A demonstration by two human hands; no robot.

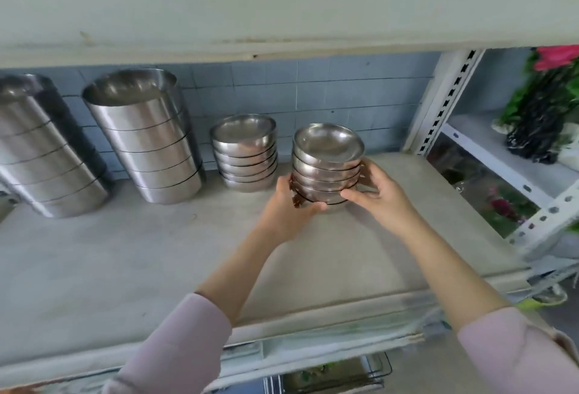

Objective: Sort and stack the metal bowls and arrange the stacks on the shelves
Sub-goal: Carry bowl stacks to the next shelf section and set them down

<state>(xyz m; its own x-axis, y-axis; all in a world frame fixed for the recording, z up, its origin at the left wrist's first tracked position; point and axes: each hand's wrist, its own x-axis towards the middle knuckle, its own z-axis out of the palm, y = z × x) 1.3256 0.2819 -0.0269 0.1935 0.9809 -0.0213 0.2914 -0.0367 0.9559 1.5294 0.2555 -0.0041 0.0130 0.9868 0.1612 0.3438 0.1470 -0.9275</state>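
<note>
Head view. Nearest: two pale pink sleeves [175, 343], bare forearms reaching out over the grey shelf board [109, 262].

Left hand [288, 208] and right hand [379, 193] clasp a stack of small shallow steel bowls [327, 158] from either side, fingers curled round its lower bowls, thumbs toward the camera. The stack's base sits at or just above the board; contact can't be settled. It stands upright, at the right end of the row.

Already lined up along the tiled back wall, left to right: a tall stack of large steel bowls [47, 149], partly cut off by the frame edge; a second tall stack of large bowls [147, 139]; a low stack of small bowls [246, 155], just beside the held one.

Judgement: sorting by size looks largely done, three stacks placed, the fourth being set down. Left: release and perhaps align it with its neighbour. Whether more bowls wait elsewhere is not visible.
</note>
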